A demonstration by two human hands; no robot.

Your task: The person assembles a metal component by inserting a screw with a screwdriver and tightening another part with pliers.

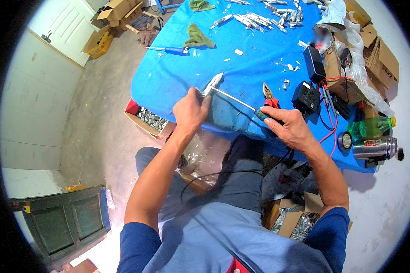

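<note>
1. Here's the left hand (pixel 190 110), back upward, wrist angled forward, fingers curled snugly round the near end of the part (pixel 214 82).
2. The part itself: slim, silvery-white, slanting up and right over the near side of the blue cloth (pixel 161 79).
3. Across comes the screwdriver (pixel 236 100), thin pale shaft, dark teal handle, tip right at the part.
4. And the right hand (pixel 290 126), bent inward, closed firmly round that handle.
</note>
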